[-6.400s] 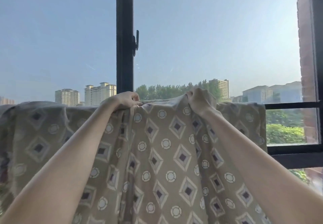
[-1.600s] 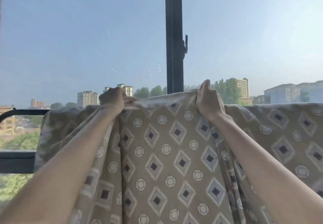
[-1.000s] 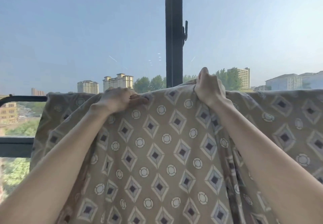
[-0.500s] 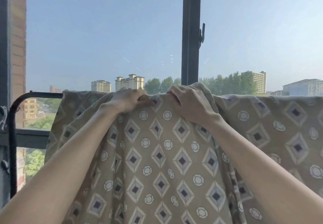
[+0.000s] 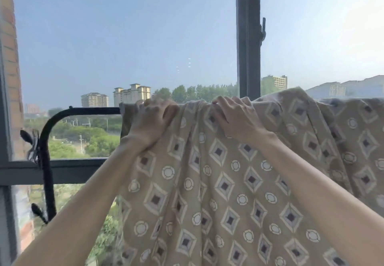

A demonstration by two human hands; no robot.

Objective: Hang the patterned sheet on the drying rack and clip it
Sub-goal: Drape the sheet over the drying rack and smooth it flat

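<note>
Window [image 5: 248, 37] behind rack [image 5: 62, 114]; left hand [image 5: 151, 120] (blurred), right hand [image 5: 234, 118] seemingly pinch sheet [image 5: 218, 182].

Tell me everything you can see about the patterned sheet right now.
The sheet is tan cloth printed with pale diamonds around dark squares and small white rings. It hangs draped over the black bar of the rack by the window, falling in loose vertical folds, bunched along the top. Its left edge stops short of the bar's curved end; its right side runs out of view. The left hand and right hand both grip its top edge. No clip shows on it.
</note>
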